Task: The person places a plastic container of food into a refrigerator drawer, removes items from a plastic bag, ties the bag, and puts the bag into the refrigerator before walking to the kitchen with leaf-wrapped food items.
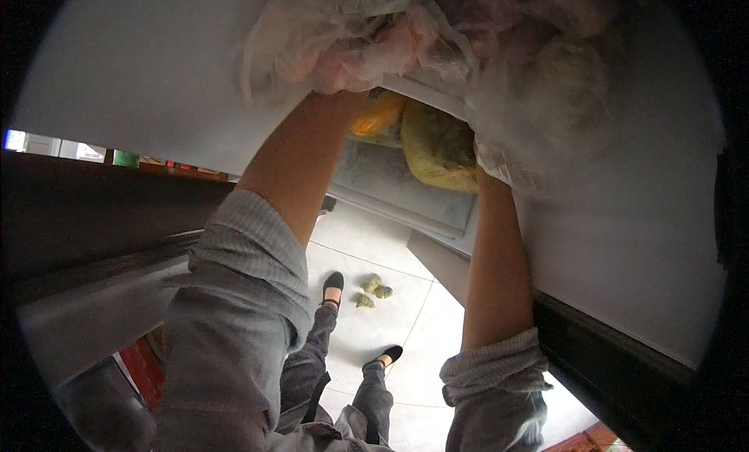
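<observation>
Both my forearms reach up inside a white-walled compartment, perhaps a fridge or freezer. My left forearm [301,159] ends at crumpled, see-through plastic bags [374,54] with pinkish contents, which hide most or all of my left hand. My right forearm [497,264] goes up behind a cloudy plastic bag [544,100], and my right hand is hidden there. Whether either hand grips a bag cannot be seen. Between my arms, below a pale shelf edge [424,95], lie a yellow-green bag [436,153] and an orange-yellow bagged item [380,115].
Smooth white walls [134,83] flank my arms. Below is a grey ledge or drawer front [404,200]. Several small green lumps [371,283] lie on the tiled floor [421,335] near my dark shoes. Dark edges run along both sides, with a red item [142,367] at lower left.
</observation>
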`<action>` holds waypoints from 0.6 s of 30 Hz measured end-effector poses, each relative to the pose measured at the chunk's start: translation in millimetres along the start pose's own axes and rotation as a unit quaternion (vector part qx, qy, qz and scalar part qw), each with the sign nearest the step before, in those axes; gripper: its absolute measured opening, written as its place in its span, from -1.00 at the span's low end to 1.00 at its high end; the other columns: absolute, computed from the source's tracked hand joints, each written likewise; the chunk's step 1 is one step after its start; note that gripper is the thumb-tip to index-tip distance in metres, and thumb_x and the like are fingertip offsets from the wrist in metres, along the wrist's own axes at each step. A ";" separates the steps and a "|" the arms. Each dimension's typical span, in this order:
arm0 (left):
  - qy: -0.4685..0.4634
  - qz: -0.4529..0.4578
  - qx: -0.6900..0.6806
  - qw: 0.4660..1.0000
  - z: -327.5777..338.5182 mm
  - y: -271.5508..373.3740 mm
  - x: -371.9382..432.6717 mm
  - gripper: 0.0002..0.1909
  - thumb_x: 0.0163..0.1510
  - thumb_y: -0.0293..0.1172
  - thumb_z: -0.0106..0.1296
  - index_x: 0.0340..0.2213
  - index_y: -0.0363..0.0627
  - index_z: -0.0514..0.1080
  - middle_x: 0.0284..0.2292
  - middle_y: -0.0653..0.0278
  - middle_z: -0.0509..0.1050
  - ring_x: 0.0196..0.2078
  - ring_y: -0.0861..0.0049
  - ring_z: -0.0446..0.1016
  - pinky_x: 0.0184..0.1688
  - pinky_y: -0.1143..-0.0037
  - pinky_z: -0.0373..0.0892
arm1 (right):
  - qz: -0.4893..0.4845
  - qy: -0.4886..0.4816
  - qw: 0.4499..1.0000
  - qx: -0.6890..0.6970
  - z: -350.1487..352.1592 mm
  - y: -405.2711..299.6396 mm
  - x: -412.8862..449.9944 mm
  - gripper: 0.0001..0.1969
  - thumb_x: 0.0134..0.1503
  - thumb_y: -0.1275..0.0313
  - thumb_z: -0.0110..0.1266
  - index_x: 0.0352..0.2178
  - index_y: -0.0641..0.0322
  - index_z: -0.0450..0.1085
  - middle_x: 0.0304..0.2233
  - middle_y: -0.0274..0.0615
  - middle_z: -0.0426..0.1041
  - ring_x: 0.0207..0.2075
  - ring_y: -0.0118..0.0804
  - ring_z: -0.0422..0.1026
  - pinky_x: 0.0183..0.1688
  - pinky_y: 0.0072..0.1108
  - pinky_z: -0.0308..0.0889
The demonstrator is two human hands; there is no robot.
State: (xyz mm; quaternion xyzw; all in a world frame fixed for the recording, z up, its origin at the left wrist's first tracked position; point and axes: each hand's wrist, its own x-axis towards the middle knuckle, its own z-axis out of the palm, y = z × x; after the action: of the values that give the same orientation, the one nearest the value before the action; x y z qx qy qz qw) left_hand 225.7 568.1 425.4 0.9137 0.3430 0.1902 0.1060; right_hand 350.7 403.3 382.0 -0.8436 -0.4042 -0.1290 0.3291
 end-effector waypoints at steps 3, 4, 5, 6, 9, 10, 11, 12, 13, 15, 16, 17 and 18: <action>0.002 0.002 -0.009 1.000 -2.3 -4.1 -1.9 -0.69 -0.10 -0.36 -0.05 -0.26 -0.16 0.28 -0.29 0.15 0.34 -0.26 0.34 0.32 -0.20 0.40 0.25 | 0.004 0.000 1.000 0.001 0.6 -0.8 0.3 -0.73 -0.05 0.29 0.00 -0.34 0.23 0.39 -0.36 -0.05 0.42 -0.32 -0.05 0.37 -0.24 -0.39 0.26; 0.006 0.002 -0.009 1.000 -4.6 -6.6 -3.9 -0.68 -0.11 -0.36 -0.05 -0.25 -0.16 0.27 -0.29 0.15 0.34 -0.26 0.35 0.32 -0.20 0.40 0.25 | 0.003 0.000 1.000 0.002 0.8 -1.8 -0.1 -0.72 -0.05 0.29 0.00 -0.34 0.23 0.39 -0.36 -0.05 0.42 -0.32 -0.05 0.37 -0.23 -0.39 0.26; 0.009 0.001 -0.010 1.000 -7.1 -9.2 -6.0 -0.67 -0.11 -0.35 -0.04 -0.25 -0.16 0.27 -0.30 0.16 0.34 -0.26 0.35 0.33 -0.21 0.41 0.26 | 0.004 0.002 1.000 0.005 2.1 -3.6 -0.2 -0.72 -0.05 0.28 0.00 -0.34 0.23 0.39 -0.36 -0.05 0.42 -0.32 -0.05 0.37 -0.23 -0.39 0.26; 0.012 0.001 -0.012 1.000 -7.5 -10.0 -9.9 -0.66 -0.12 -0.35 -0.04 -0.25 -0.16 0.27 -0.30 0.16 0.34 -0.26 0.35 0.33 -0.21 0.41 0.26 | 0.004 0.000 1.000 0.005 2.4 -2.9 -0.6 -0.72 -0.05 0.28 -0.01 -0.33 0.24 0.39 -0.35 -0.05 0.42 -0.31 -0.05 0.37 -0.23 -0.39 0.26; 0.030 0.004 -0.021 0.999 -10.7 -14.5 -21.0 -0.64 -0.13 -0.33 -0.02 -0.25 -0.16 0.26 -0.31 0.17 0.35 -0.27 0.37 0.33 -0.21 0.41 0.26 | 0.008 0.004 1.000 0.009 2.9 -2.0 -3.4 -0.71 -0.05 0.28 -0.01 -0.33 0.24 0.39 -0.35 -0.04 0.42 -0.31 -0.05 0.38 -0.23 -0.39 0.26; 0.036 0.008 -0.017 0.999 -10.4 -13.6 -25.3 -0.64 -0.14 -0.33 -0.01 -0.24 -0.16 0.26 -0.31 0.18 0.35 -0.27 0.37 0.33 -0.21 0.42 0.27 | 0.010 0.006 1.000 0.011 3.2 -2.0 -2.7 -0.71 -0.05 0.27 -0.01 -0.33 0.25 0.39 -0.35 -0.04 0.42 -0.31 -0.05 0.38 -0.23 -0.39 0.26; 0.049 0.009 -0.019 0.999 -11.0 -15.6 -34.4 -0.63 -0.15 -0.33 -0.01 -0.24 -0.15 0.26 -0.31 0.18 0.35 -0.28 0.37 0.34 -0.21 0.42 0.27 | 0.012 0.007 1.000 0.014 2.8 -1.6 -3.0 -0.71 -0.04 0.27 -0.01 -0.33 0.25 0.39 -0.35 -0.04 0.42 -0.31 -0.05 0.38 -0.22 -0.39 0.26; 0.059 0.012 -0.018 0.998 -9.7 -14.4 -40.7 -0.62 -0.15 -0.32 0.00 -0.24 -0.15 0.26 -0.31 0.18 0.35 -0.28 0.38 0.34 -0.21 0.42 0.27 | 0.013 0.008 1.000 0.015 2.7 -1.2 -3.2 -0.71 -0.04 0.27 -0.01 -0.33 0.25 0.39 -0.35 -0.03 0.42 -0.30 -0.05 0.38 -0.22 -0.39 0.26; 0.069 0.016 -0.017 0.997 -8.7 -14.0 -48.0 -0.61 -0.16 -0.32 0.00 -0.24 -0.15 0.25 -0.32 0.19 0.35 -0.28 0.38 0.34 -0.22 0.42 0.27 | 0.015 0.008 1.000 0.016 3.0 -1.1 -4.4 -0.70 -0.04 0.27 -0.01 -0.33 0.25 0.39 -0.34 -0.03 0.42 -0.30 -0.05 0.38 -0.22 -0.39 0.26; 0.087 0.017 -0.016 0.996 -5.8 -12.9 -62.6 -0.60 -0.17 -0.31 0.01 -0.24 -0.15 0.25 -0.32 0.20 0.35 -0.28 0.39 0.34 -0.22 0.43 0.27 | 0.018 0.010 1.000 0.019 2.6 -0.9 -4.5 -0.70 -0.04 0.26 -0.01 -0.33 0.26 0.39 -0.34 -0.03 0.42 -0.30 -0.04 0.38 -0.22 -0.39 0.26; 0.094 0.016 -0.009 0.995 -4.6 -13.1 -67.2 -0.59 -0.17 -0.31 0.02 -0.23 -0.15 0.25 -0.33 0.20 0.35 -0.29 0.39 0.35 -0.22 0.43 0.28 | 0.021 0.012 0.999 0.022 3.4 -1.8 -4.8 -0.70 -0.04 0.26 -0.01 -0.33 0.26 0.39 -0.34 -0.03 0.42 -0.30 -0.04 0.38 -0.22 -0.39 0.26; 0.096 0.019 -0.003 0.995 -3.1 -12.7 -69.4 -0.58 -0.18 -0.30 0.02 -0.23 -0.15 0.24 -0.33 0.20 0.35 -0.29 0.40 0.35 -0.22 0.43 0.28 | 0.025 0.014 0.999 0.027 3.2 -1.8 -5.7 -0.70 -0.04 0.26 -0.01 -0.33 0.26 0.39 -0.34 -0.02 0.42 -0.29 -0.04 0.38 -0.22 -0.39 0.26; 0.096 0.023 0.004 0.995 -1.5 -12.6 -67.4 -0.57 -0.18 -0.30 0.03 -0.23 -0.15 0.24 -0.33 0.21 0.36 -0.29 0.40 0.35 -0.22 0.44 0.28 | 0.029 0.017 0.999 0.033 1.5 -0.5 -6.2 -0.69 -0.03 0.26 -0.01 -0.33 0.26 0.39 -0.34 -0.02 0.42 -0.29 -0.04 0.38 -0.21 -0.39 0.26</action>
State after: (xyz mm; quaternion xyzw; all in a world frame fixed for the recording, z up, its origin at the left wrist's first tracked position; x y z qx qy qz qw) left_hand 171.0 532.6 404.1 0.8994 0.3312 0.2778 0.0650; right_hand 346.3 400.8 378.1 -0.8414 -0.3778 -0.1201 0.3672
